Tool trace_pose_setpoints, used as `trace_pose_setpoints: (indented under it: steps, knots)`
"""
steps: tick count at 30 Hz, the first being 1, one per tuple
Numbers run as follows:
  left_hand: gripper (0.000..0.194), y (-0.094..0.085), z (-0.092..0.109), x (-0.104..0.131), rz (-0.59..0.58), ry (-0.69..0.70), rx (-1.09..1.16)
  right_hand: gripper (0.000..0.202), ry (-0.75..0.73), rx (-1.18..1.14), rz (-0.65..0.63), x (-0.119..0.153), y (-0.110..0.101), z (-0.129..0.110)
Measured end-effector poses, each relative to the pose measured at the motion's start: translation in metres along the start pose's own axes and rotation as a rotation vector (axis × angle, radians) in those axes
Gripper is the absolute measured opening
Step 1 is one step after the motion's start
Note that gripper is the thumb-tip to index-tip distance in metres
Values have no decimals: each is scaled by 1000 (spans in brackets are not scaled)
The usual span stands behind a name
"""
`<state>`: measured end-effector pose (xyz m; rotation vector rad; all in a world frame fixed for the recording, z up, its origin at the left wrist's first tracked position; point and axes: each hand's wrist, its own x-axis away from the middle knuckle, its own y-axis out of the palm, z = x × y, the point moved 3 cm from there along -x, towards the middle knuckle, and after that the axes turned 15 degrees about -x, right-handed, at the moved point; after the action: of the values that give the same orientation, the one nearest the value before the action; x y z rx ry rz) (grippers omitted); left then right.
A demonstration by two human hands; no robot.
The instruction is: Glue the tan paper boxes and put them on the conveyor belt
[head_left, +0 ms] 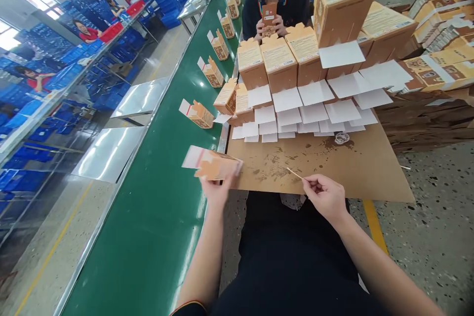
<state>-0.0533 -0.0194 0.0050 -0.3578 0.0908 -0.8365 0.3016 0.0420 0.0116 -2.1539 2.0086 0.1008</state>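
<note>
My left hand [217, 188] grips a small printed cardboard box [218, 165] with its flaps up, over the edge of the green conveyor belt [148, 197]. The box is blurred by motion, and its white flap points left. In my right hand [326, 195], a thin pale stick [295, 173] is pinched between thumb and fingers, its tip pointing up and left above the brown cardboard sheet [370, 170]. Dark scraps lie scattered on that sheet. Beyond them stand stacked boxes [279, 66] with white flaps hanging toward me.
Open boxes [198, 114] stand in a row along the belt. Across the stack, a co-worker [274, 5] holds a brown box. Bundles of flat cartons [433, 66] are piled at right. A clear ring of tape or bands [341, 138] lies on the sheet. Metal tables [111, 155] stand left.
</note>
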Motion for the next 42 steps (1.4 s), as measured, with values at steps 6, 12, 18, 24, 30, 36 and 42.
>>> trace_pose_setpoints:
  steps: [6, 12, 18, 24, 30, 36, 42]
  knots:
    - [108, -96, -4, -58, 432, 77, -33, 37, 19, 26, 19, -7, -3, 0]
    - [94, -105, -22, -64, 387, -43, -123, 33, 44, 38, -46, -13, -2, 2]
    - [95, -97, -25, -77, 306, 9, -219, 35, 69, 58, -6, -13, -8, 5]
    - [93, -96, -26, -96, 262, -54, -300, 31, 78, 69, 13, -11, -12, -1]
    - [89, -87, -19, -115, 270, -99, -407, 31, 18, 8, -11, -13, -3, -11]
    - [85, -73, -14, -92, 401, -63, -260, 31, -18, 39, 75, -14, -23, -11]
    - [45, -55, 34, -67, 624, 501, -204, 34, -31, 108, 283, 2, -72, -10]
